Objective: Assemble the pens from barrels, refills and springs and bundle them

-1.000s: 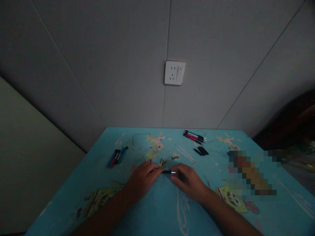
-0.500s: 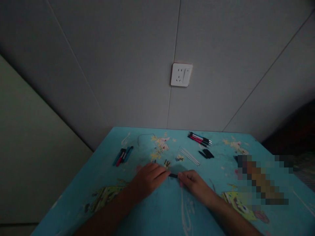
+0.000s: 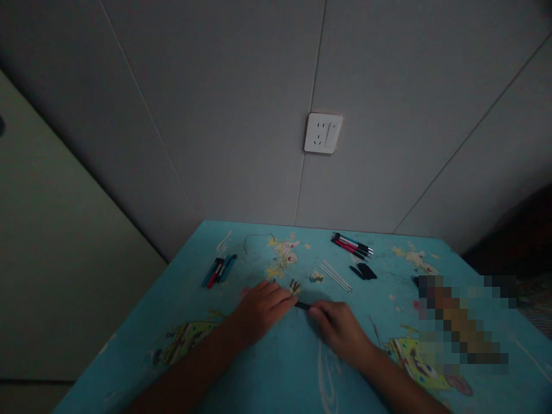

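My left hand (image 3: 265, 307) and my right hand (image 3: 338, 325) meet low over the table, each closed on one end of a slim black pen part (image 3: 303, 305). Only its short middle shows between my fingers; both ends are hidden. Just beyond lie several small dark pieces (image 3: 294, 286), with more small pieces (image 3: 317, 277) to their right. Several thin white refills (image 3: 335, 276) rest side by side past my right hand. A cluster of black grip-like pieces (image 3: 364, 271) sits to the right of them.
Several blue, red and black pen barrels (image 3: 219, 272) lie at the left. A bundle of pens (image 3: 351, 246) is at the back right. The blue cartoon-print table (image 3: 276, 379) stands against a grey wall with a white socket (image 3: 323, 133). A blurred-out object (image 3: 466, 325) is far right.
My right hand's fingers have curled further around the pen part, whose tilt has changed slightly. The left hand keeps its grip. The whole view has shifted a little.
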`<state>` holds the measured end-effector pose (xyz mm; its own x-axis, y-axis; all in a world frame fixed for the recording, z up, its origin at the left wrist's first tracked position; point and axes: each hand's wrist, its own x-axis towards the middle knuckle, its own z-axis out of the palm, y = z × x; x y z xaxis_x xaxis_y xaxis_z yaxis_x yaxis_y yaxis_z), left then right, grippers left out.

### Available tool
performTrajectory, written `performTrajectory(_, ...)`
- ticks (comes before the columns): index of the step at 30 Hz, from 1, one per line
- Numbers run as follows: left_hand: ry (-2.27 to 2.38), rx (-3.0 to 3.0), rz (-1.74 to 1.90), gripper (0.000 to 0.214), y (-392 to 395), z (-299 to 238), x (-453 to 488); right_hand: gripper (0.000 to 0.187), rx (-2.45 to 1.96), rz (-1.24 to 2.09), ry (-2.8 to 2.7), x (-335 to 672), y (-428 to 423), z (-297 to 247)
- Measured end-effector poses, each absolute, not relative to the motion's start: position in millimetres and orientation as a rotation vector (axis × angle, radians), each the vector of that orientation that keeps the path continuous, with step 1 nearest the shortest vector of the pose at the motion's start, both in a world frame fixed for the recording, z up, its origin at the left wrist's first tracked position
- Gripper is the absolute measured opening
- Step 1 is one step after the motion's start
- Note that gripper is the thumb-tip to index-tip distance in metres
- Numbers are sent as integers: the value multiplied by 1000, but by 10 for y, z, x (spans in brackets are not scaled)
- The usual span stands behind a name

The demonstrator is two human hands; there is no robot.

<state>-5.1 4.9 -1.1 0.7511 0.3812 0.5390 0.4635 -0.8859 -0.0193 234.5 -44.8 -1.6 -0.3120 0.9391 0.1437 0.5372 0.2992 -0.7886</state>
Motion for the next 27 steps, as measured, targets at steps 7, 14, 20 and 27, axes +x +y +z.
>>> performTrajectory(7, -543, -2800, -979, 29, 54, 21, -91, 59, -1319, 1485, -1474, 2247, -512, -23)
performTrajectory(14, -1337, -2558, -1430, 43, 105, -29, -26, 58, -1353, 1294, -1436, 2218, -452, -61)
performTrajectory(20, -1906, -2716, -2144, 48, 91, -61, 49, 51, -1345, 1167, -1609, 2181, -507, -97)
performTrajectory(27, -1880, -2675, -2850, 52, -15, 45, 150, 44, -1255, 1005, -2031, 2114, -590, -91)
